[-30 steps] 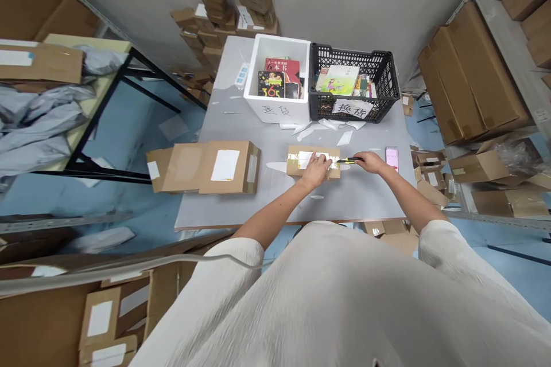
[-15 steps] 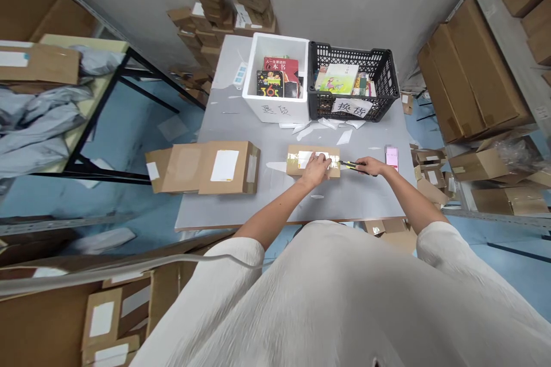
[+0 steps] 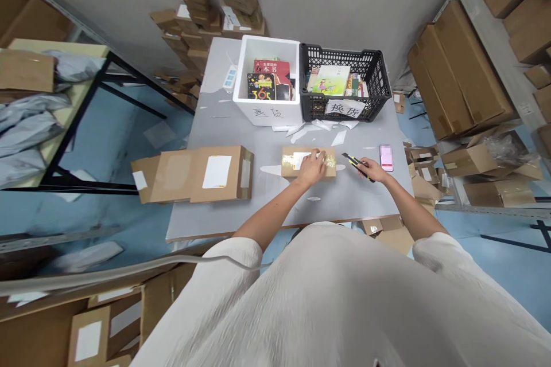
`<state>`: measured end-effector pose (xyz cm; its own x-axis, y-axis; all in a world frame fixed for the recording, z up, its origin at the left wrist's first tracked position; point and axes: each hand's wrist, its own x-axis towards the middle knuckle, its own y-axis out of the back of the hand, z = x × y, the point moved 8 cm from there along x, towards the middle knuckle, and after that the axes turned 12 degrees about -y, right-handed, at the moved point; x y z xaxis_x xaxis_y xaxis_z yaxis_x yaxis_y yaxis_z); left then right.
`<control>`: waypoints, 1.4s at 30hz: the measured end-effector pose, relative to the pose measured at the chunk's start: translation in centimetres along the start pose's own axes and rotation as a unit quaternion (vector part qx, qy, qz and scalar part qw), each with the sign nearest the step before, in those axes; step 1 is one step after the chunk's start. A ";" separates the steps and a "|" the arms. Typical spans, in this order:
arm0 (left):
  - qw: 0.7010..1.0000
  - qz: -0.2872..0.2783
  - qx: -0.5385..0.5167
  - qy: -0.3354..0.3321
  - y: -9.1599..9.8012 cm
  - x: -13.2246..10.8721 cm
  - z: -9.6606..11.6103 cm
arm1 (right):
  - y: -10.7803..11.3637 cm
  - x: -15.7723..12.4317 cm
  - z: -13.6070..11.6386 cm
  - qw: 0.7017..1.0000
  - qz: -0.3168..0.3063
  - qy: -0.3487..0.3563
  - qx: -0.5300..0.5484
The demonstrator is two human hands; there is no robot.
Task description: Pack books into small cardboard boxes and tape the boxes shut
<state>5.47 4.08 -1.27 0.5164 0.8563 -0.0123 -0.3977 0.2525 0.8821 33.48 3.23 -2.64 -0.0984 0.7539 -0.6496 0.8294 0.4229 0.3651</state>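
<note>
On the grey table (image 3: 275, 215) lies a small taped cardboard box (image 3: 287, 167) with a white label on top. My left hand (image 3: 312, 167) is on this box, fingers bent over its top and far edge, covering part of the label and tape. To the right of the box, my right hand (image 3: 373, 171) is closed around a black and yellow utility knife (image 3: 354, 161). The knife points up and left, its tip apart from the box. A phone (image 3: 386, 157) with a pink screen lies just beyond my right hand.
Larger cardboard boxes (image 3: 215, 175) lie on the table's left. At the back stand a white foam bin (image 3: 267, 110) and a black plastic crate (image 3: 379, 104), both holding books. Paper scraps (image 3: 338, 137) lie before them. A cable (image 3: 129, 276) crosses at lower left.
My right hand has drawn the knife away from the box's right end and tilted it. My left hand stays on the box, its fingers more curled. The whole view has shifted slightly.
</note>
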 end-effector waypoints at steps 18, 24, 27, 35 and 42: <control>0.998 -0.050 0.011 0.031 -0.5 3.0 -1.0 | -3.3 -1.4 -2.2 0.905 0.124 0.149 -0.378; 0.998 -0.038 0.041 -0.040 -0.7 2.1 0.0 | -3.2 -0.9 -1.8 0.907 0.115 0.149 -0.377; 0.998 -0.025 0.032 -0.048 -0.8 1.7 0.1 | -3.1 -0.8 -1.8 0.915 0.111 0.147 -0.359; 0.999 -0.008 -0.011 -0.042 -0.7 1.3 0.0 | -3.4 -1.1 -1.6 0.936 0.117 0.156 -0.292; 0.999 -0.002 0.006 -0.041 -1.0 1.0 -0.1 | -4.2 -0.8 -0.6 0.937 0.161 0.151 -0.271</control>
<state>6.31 4.68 -2.18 0.5781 0.8157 0.0222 -0.3866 0.2498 0.8878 29.76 1.12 -3.28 -0.1092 0.9597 -0.2591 0.4501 0.2801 0.8479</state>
